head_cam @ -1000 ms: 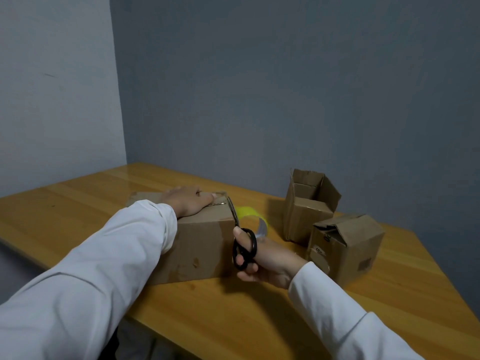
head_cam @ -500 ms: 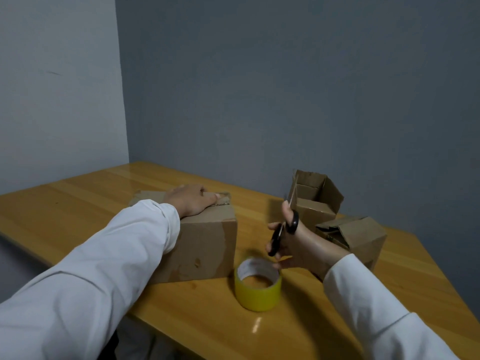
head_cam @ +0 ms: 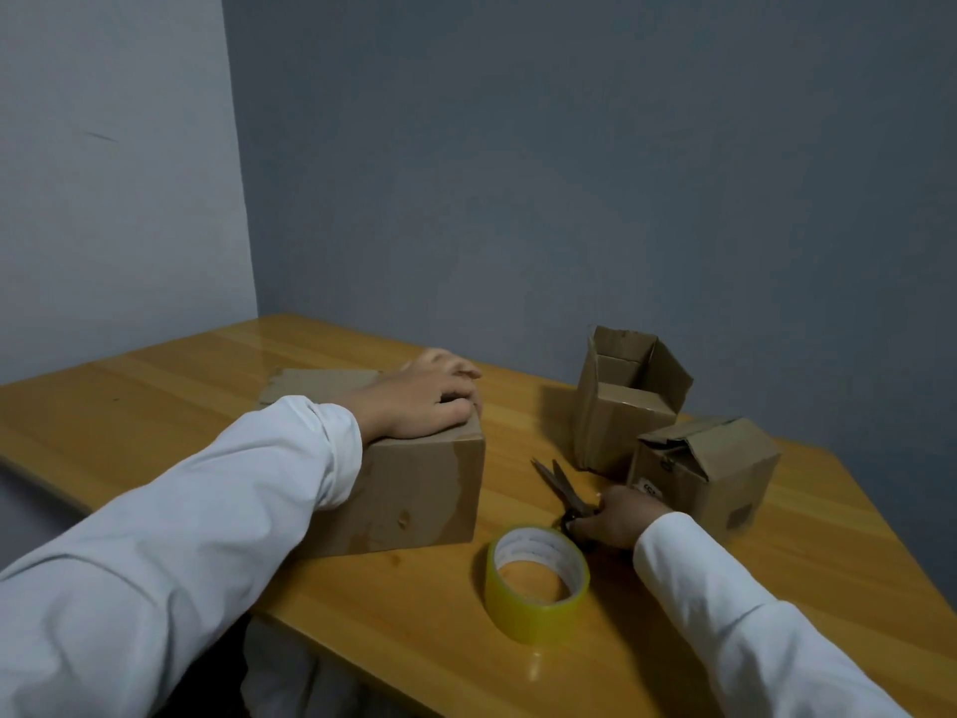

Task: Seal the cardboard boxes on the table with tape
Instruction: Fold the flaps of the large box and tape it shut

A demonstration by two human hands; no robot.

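A closed cardboard box (head_cam: 414,489) stands on the wooden table (head_cam: 155,406). My left hand (head_cam: 422,401) rests on its top, fingers curled over the right edge. A yellow tape roll (head_cam: 536,583) lies flat on the table in front of the box's right corner. My right hand (head_cam: 616,518) holds the handles of black scissors (head_cam: 562,487), which lie on the table with blades parted and pointing away. Behind stand an open-topped box (head_cam: 621,406) and a smaller box (head_cam: 709,474) with loosely folded flaps.
The table fits into a corner of grey walls. Its front edge runs diagonally close below the tape roll. Bare wood lies left of the closed box and right of the small box.
My right hand dropped from mid-air to the table, laying the scissors down beside the tape roll. My left hand stayed on the box top. The tape roll has not moved in the last half second.
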